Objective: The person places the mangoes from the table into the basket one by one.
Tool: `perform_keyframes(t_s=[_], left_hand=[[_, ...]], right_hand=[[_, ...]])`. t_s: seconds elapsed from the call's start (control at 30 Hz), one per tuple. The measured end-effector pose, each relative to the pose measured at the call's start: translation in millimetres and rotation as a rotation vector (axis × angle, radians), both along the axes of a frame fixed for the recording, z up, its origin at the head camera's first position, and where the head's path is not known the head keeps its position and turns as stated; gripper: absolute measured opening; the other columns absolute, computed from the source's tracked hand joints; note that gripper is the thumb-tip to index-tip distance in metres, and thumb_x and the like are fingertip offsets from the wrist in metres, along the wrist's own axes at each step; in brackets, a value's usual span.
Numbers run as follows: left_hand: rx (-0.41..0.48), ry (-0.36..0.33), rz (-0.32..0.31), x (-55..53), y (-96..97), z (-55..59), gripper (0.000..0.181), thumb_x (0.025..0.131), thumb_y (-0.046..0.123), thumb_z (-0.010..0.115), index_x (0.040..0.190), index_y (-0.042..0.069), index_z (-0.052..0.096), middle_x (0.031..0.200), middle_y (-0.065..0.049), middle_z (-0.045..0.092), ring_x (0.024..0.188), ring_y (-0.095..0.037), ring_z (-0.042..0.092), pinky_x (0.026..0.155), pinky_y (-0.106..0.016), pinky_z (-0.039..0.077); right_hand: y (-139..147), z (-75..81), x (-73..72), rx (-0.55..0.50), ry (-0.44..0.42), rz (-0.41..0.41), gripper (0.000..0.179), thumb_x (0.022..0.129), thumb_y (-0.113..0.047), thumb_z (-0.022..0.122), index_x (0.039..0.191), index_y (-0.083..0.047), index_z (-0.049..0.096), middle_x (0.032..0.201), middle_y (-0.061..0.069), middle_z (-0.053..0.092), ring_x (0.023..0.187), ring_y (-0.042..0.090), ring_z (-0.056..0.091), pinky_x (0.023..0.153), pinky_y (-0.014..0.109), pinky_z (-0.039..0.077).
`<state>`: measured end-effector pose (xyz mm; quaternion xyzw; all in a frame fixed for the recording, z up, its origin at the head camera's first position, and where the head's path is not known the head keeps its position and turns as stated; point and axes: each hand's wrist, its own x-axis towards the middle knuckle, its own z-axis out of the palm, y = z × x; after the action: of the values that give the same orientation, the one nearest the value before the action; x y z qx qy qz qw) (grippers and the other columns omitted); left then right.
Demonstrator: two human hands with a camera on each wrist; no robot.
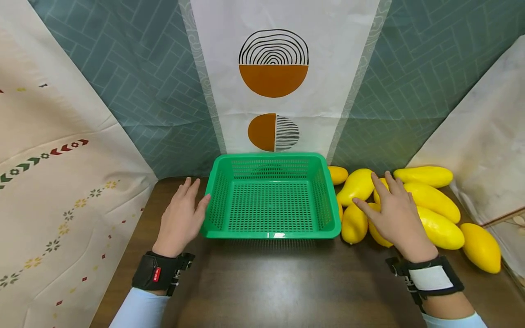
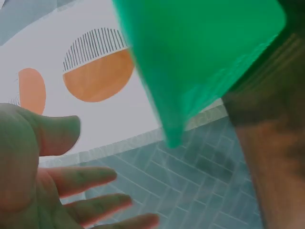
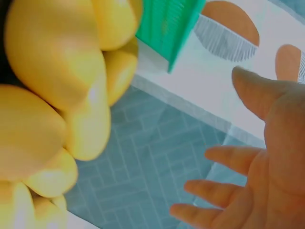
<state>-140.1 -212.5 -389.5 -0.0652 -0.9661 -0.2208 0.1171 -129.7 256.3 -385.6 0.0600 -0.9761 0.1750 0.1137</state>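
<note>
Though bright, yellow fruits (image 1: 439, 226) partly hidden behind the right hand (image 1: 397, 217).

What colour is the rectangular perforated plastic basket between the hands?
The basket is green, clearest in the head view.

Red tag (image 1: 156, 274): tiny thing on the black left-wrist strap (image 1: 144, 269), has pale marks that kinda look like lettering, but they're way too small to make out
Readable words, brands or numbers: none that I can spot, tbh
</note>
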Motion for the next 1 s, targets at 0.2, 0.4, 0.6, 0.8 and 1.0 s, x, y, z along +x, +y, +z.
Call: perform_keyframes(t_s=[0.2,0.4,0.6,0.8,1.0], left_hand=[[0.025,-0.079,0.033,-15.4,8.0,8.5,0.065,0.097,0.045,0.044,0.140,-0.003,0.035,0.134,-0.022,0.043,0.118,-0.037,0.045,0.085,-0.052,0.043],[0.050,-0.192,0.090,-26.1,13.4,4.6,0.061,0.096,0.039,0.048,0.131,-0.011,0.042,0.113,-0.024,0.056,0.084,-0.028,0.060,0.064,-0.039,0.048],[0.109,-0.255,0.114,-27.8,16.5,-5.5,0.037,0.094,0.034,0.052,0.100,-0.002,0.057,0.072,-0.010,0.055,0.060,-0.018,0.055,0.050,-0.032,0.046],[0.124,-0.243,0.119,-29.5,18.0,-11.1,0.027,0.093,0.028,0.056,0.085,0.002,0.059,0.064,-0.007,0.052,0.053,-0.016,0.053,0.047,-0.031,0.045],[0.048,-0.214,0.133,-34.6,18.7,-9.6,0.021,0.092,0.022,0.058,0.083,0.004,0.062,0.059,-0.006,0.049,0.049,-0.019,0.048,0.043,-0.033,0.040]], right_hand=[[12.2,18.8,-20.5,-0.086,-0.110,-0.068,0.089,0.090,-0.060,0.046,0.145,0.005,0.019,0.142,0.034,0.021,0.127,0.051,0.021,0.096,0.064,0.024],[17.0,19.4,-42.8,-0.076,-0.262,-0.086,0.097,0.089,-0.065,0.041,0.139,0.015,0.019,0.125,0.036,0.042,0.106,0.045,0.046,0.084,0.057,0.040],[14.7,8.9,-56.6,-0.017,-0.354,-0.121,0.095,0.087,-0.065,0.046,0.130,0.020,0.032,0.116,0.038,0.044,0.089,0.042,0.050,0.072,0.049,0.046],[9.3,-4.5,-61.2,0.009,-0.400,-0.162,0.063,0.086,-0.059,0.052,0.079,0.004,0.051,0.063,0.011,0.043,0.055,0.024,0.044,0.051,0.033,0.038],[9.4,-14.0,-73.9,0.010,-0.363,-0.216,0.052,0.086,-0.053,0.055,0.066,-0.006,0.045,0.058,0.005,0.035,0.050,0.021,0.041,0.046,0.030,0.035]])
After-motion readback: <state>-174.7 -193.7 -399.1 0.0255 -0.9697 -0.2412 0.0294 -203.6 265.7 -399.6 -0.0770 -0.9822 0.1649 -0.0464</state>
